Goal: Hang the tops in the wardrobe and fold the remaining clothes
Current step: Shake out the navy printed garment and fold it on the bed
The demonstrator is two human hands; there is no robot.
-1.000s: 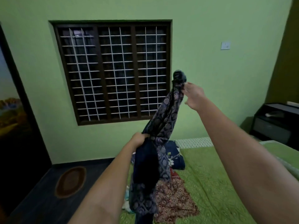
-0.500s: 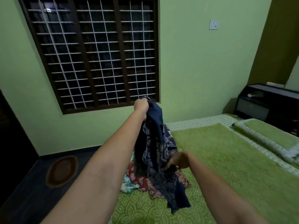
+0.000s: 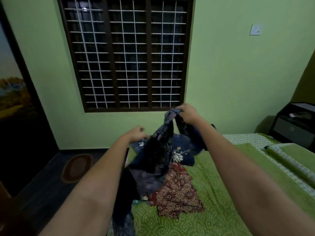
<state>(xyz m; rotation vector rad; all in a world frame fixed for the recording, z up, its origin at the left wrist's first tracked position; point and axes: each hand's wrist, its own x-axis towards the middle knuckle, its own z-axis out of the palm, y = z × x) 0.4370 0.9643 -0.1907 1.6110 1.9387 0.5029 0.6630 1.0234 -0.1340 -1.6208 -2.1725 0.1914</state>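
Above the near left corner of the bed [image 3: 221,193], a dark blue patterned garment [image 3: 158,150] hangs between the person's two hands. The right hand [image 3: 187,113] is the higher one, its fingers curled over a bunched edge of the cloth just below the window [image 3: 126,53]. The left hand [image 3: 136,133] sits lower and left of it, at the side of the garment; it is blurred, and whether its fingers grasp the cloth or only touch it cannot be told. The rest of the garment trails down past the bed's edge toward the floor.

On the bed, right under the garment, lies a red printed cloth [image 3: 177,193], and behind that a dark floral pillow [image 3: 182,155]. Both appear untouched.

The step in hand seems to be sorting out one piece: finding its edges and opening it up, so that it can be judged a top for the wardrobe or something to fold. It is still crumpled and its shape is unclear, so the task looks to be at an early stage.

The next move likely calls for each hand to take a matching corner or shoulder, spread apart and shake the cloth flat. The risk is that the hanging end drags on the floor or snags the red cloth below.
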